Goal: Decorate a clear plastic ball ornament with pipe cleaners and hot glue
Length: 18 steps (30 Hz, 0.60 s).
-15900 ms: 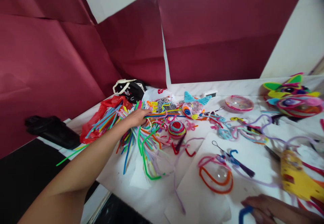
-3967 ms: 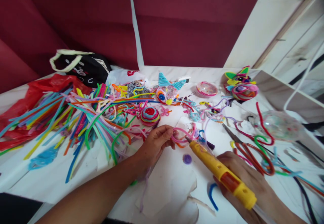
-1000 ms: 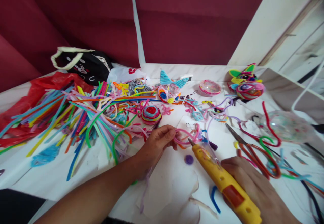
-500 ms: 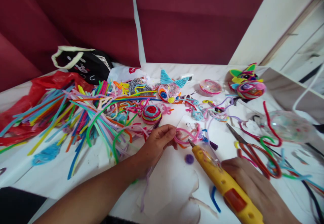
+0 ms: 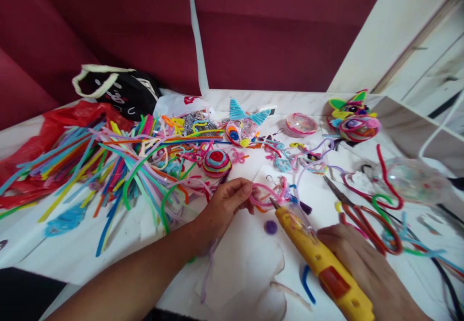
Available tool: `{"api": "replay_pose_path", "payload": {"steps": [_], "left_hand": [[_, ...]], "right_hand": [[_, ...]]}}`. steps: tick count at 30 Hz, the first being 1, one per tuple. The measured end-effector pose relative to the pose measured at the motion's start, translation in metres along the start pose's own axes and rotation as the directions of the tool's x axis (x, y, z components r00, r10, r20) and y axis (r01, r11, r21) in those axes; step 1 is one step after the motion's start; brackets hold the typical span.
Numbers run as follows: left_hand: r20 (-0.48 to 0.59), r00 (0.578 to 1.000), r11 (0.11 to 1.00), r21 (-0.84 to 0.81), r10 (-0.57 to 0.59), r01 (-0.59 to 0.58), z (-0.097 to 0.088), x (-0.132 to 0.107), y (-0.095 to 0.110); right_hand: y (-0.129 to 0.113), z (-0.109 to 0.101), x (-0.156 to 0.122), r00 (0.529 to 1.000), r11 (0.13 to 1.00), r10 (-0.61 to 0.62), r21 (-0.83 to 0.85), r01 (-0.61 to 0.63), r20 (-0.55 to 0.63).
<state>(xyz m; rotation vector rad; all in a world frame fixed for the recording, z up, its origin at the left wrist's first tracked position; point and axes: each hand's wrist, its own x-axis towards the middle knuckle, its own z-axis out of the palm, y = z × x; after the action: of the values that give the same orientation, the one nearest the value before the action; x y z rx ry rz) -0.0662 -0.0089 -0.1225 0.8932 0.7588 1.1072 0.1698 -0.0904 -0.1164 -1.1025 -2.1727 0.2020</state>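
Note:
My left hand [image 5: 232, 199] pinches the left side of a pink pipe cleaner loop [image 5: 267, 187] just above the table. In my right hand [image 5: 357, 263] is a yellow hot glue gun [image 5: 311, 248], its trigger side turned away from view. The gun's dark metal nozzle [image 5: 274, 203] points up and left, at the lower edge of the loop; whether it touches cannot be made out. Below the loop lies a small purple coil [image 5: 270, 227]. A short blue pipe cleaner piece [image 5: 308, 284] rests left of the gun's body.
Orange-handled scissors [image 5: 366, 219] lie open at the right, near a clear plastic ball [image 5: 413, 180]. A heap of pipe cleaners [image 5: 119, 161] spreads across the left. Behind stand a blue-eared figure [image 5: 243, 130], a round striped piece [image 5: 216, 162] and a pink-rimmed bowl [image 5: 300, 124].
Both hands stay almost in place. The rear of the glue gun has shifted very slightly left, and its nozzle remains by the pink loop.

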Motion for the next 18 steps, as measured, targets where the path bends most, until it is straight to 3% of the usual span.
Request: {"api": "replay_pose_path", "payload": {"steps": [18], "left_hand": [[0.017,1.0,1.0,0.007,0.0,0.0,-0.0017,0.0013,-0.0018]], "right_hand": [[0.0007,0.0005,-0.004,0.999,0.999,0.031,-0.007,-0.031,0.009]]}}
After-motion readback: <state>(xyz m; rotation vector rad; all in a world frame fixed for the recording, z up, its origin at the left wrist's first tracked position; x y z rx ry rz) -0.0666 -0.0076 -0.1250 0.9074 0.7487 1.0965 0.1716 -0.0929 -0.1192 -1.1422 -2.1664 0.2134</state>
